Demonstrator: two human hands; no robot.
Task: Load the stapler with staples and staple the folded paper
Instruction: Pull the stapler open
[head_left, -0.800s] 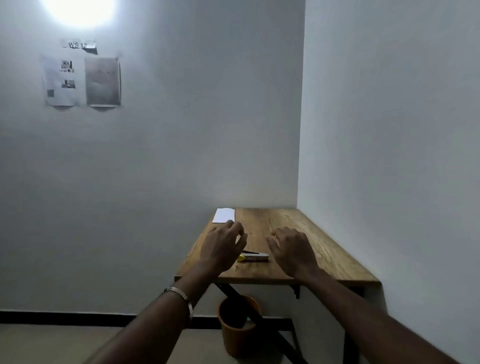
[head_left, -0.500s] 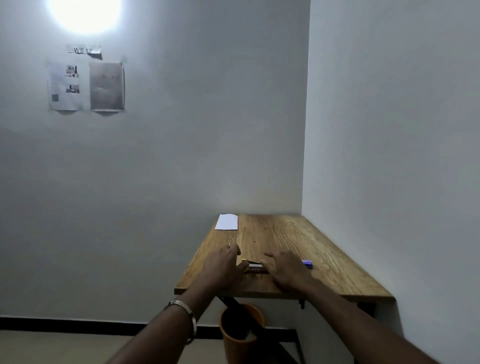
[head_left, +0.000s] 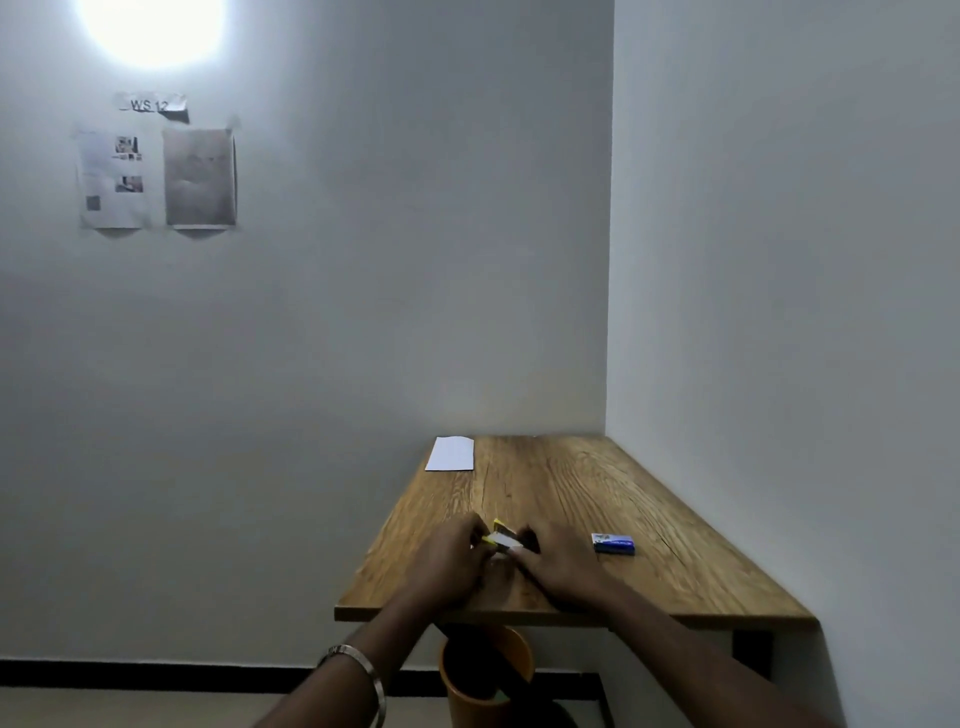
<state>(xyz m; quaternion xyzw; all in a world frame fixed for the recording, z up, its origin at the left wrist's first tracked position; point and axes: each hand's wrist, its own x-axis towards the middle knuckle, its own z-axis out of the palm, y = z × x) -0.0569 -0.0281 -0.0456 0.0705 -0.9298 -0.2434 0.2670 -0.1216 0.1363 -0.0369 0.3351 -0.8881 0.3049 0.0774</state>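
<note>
A small yellow and silver stapler (head_left: 500, 538) sits near the front of the wooden table (head_left: 571, 499), held between both hands. My left hand (head_left: 451, 560) grips its left end and my right hand (head_left: 558, 564) grips its right end. The stapler's yellow top looks tilted up. A blue box of staples (head_left: 613, 543) lies on the table just right of my right hand. The folded white paper (head_left: 451, 454) lies flat at the table's far left corner, well away from both hands.
The table fits into a corner between the back wall and the right wall. An orange bin (head_left: 485, 675) stands on the floor under the table's front edge. Printed sheets (head_left: 156, 179) are taped to the back wall at the upper left.
Both hands have closed in on the stapler and taken hold of it. My right hand has shifted left, uncovering the blue staple box.
</note>
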